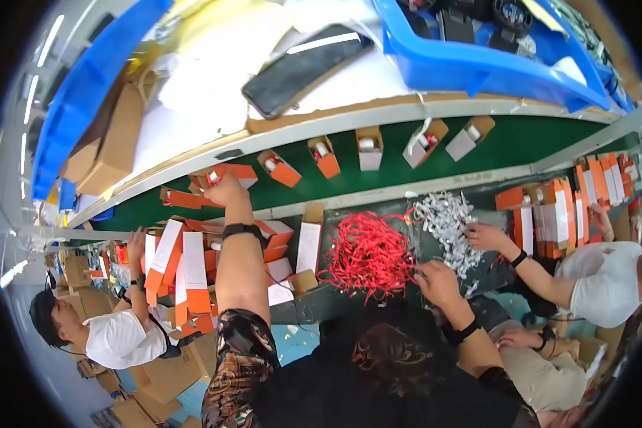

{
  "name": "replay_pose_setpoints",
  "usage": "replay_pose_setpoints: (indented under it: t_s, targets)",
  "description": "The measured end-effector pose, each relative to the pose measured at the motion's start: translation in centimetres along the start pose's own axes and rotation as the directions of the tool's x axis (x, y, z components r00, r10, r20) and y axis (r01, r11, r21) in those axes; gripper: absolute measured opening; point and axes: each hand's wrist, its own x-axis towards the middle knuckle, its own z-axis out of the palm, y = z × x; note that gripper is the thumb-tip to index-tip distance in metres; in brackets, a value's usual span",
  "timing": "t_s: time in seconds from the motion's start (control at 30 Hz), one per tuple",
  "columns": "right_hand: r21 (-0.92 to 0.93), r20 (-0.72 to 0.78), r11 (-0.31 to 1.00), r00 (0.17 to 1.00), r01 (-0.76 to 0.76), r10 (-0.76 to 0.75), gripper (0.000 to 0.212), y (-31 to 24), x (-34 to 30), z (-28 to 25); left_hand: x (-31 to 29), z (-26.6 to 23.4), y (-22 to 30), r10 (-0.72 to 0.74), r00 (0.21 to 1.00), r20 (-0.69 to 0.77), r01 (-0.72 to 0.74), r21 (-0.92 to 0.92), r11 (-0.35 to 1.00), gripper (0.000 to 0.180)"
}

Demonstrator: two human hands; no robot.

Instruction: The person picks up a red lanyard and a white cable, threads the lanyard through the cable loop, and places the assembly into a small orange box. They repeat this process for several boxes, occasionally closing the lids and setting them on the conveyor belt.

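My left hand (pixel 226 190) reaches to an open orange-and-white box (pixel 244 175) on the green belt. Its fingers are closed at the box's opening, beside a small red and white item; what they grip is partly hidden. At the right edge of a tangled pile of red strips (pixel 371 250), my right hand (pixel 439 283) has its fingers curled in against the strips. A heap of white strips (pixel 446 225) lies just beyond it. Several open boxes, among them a white one (pixel 369 148), stand along the belt with white items inside.
Orange-and-white boxes (pixel 192 264) crowd around my left forearm. Another person's hand (pixel 488 237) touches the white strips; a person (pixel 114 335) works at left. Above the belt, a shelf holds a black phone-like device (pixel 307 68) and a blue bin (pixel 471 68). More boxes (pixel 556 214) stand right.
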Motion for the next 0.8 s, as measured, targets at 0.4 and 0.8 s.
replay_pose_setpoints:
  t_s: [0.4,0.8]
  targets:
    - [-0.063,-0.051,0.941,0.943,-0.333,0.330,0.021,8.2,-2.0,0.6,1.2,5.3,-5.5,-0.506,0.829,0.238,0.347,0.490,0.799,0.034]
    - [-0.055,-0.190,0.964,0.950,-0.262,0.247,0.023,14.0,3.7,5.3,-17.7,-15.0,10.8,-0.496,0.550,0.672,0.798,-0.246,0.550,0.023]
